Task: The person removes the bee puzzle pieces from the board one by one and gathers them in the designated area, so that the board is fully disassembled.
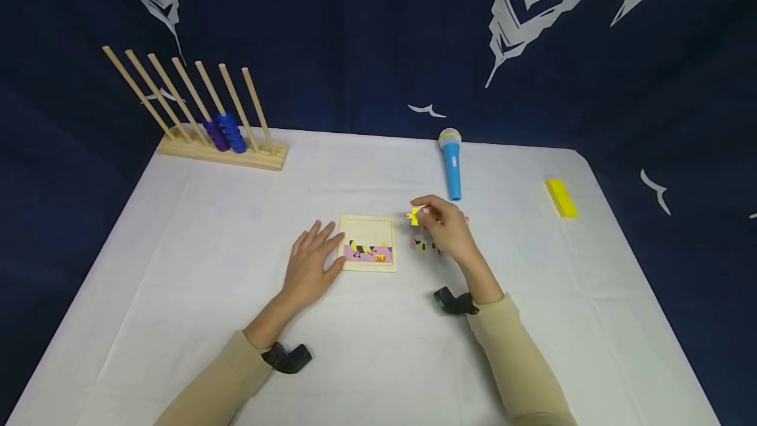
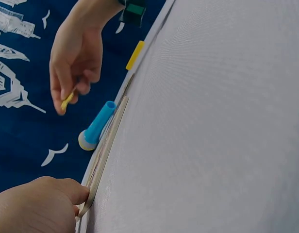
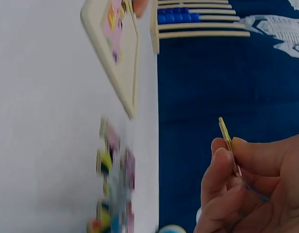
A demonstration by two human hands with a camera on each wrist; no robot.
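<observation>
A square wooden puzzle tray (image 1: 368,224) lies on the table, its near part filled with joined pink pieces (image 1: 369,254) that show a black-and-yellow figure. At the tray's left edge is my left hand (image 1: 311,261), fingers spread and thumb touching the rim. My right hand (image 1: 449,232) is raised over the table to the right of the tray. Between its thumb and fingertips it pinches a thin jigsaw piece (image 3: 224,130), yellow in the left wrist view. Loose jigsaw pieces (image 1: 420,243) lie below that hand, which partly hides them; in the right wrist view they are blurred.
Behind the right hand lies a blue toy microphone (image 1: 452,169). A yellow block (image 1: 561,198) lies far right. At the back left stands a wooden peg rack (image 1: 236,158) with purple and blue beads on two pegs. A dark patterned curtain (image 1: 355,45) hangs behind the white table.
</observation>
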